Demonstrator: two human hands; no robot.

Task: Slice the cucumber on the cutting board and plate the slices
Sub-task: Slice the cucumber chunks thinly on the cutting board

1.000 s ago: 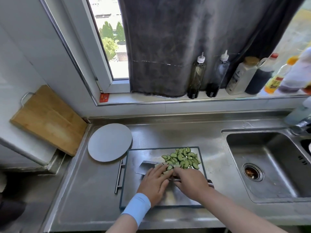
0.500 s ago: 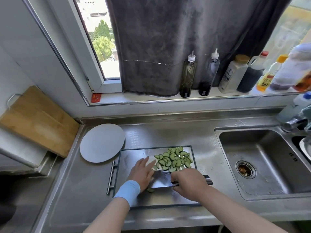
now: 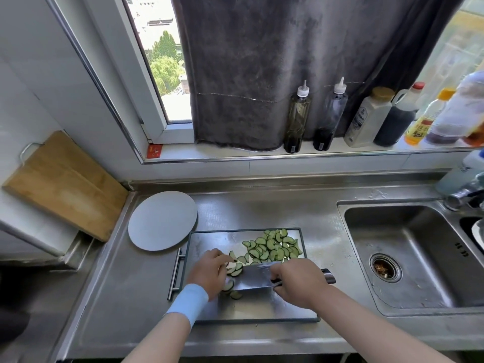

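Observation:
A steel cutting board (image 3: 209, 242) lies on the counter with a pile of half-moon cucumber slices (image 3: 272, 248) at its far right. My right hand (image 3: 298, 282) grips the handle of a cleaver (image 3: 254, 277), whose blade lies nearly flat on the board. My left hand (image 3: 207, 271) sits at the blade's left end, its fingers against a few slices (image 3: 234, 271) there. Loose slices (image 3: 235, 294) lie just below the blade. A round grey plate (image 3: 162, 221) with nothing on it sits to the board's far left.
A sink (image 3: 408, 258) with a drain strainer lies right of the board, with the faucet (image 3: 461, 197) behind it. Several bottles (image 3: 297, 119) line the window sill. A wooden board (image 3: 65, 184) leans on the left wall.
The cleaver blade has tipped flatter on the board. My left hand has slid right to the blade's left end and bent its fingers against a few slices.

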